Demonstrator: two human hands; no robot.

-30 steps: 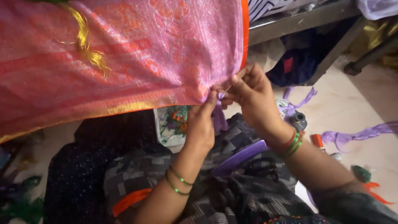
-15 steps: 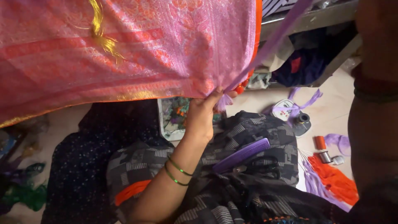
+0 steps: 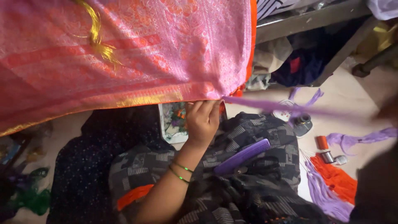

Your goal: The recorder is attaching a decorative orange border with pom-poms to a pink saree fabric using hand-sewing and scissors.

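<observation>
Left hand (image 3: 203, 120): fingers curled shut, pinching the lower hem of the pink brocade cloth (image 3: 124, 54) near its bottom right corner, where a taut purple thread strand (image 3: 290, 108) leaves the fabric. Fingertips partly tucked behind the hem; the exact grip on the strand cannot be made out. Two thin green bangles (image 3: 180, 172) sit on the forearm.

Right hand (image 3: 387, 110): a blurred dark shape at the right edge of the frame, at the far end of the strand; whether it is open or closed cannot be told.

Pink brocade cloth: hangs across the upper left of the view, cut off at the top and left; gold border along the lower hem, orange edge on the right side, a yellow tassel (image 3: 97, 39) lying on its face.

Purple comb (image 3: 242, 156): rests on the lap, on dark patterned fabric, just right of the left forearm.

Floor, right of the lap: orange thread bundle (image 3: 336, 180) touching a purple thread bundle (image 3: 325, 195); small thread spools (image 3: 327, 151) just above them, too small to detail; loose purple threads (image 3: 360, 139) near the right edge.

Printed card (image 3: 172, 122): half hidden behind the left hand.
</observation>
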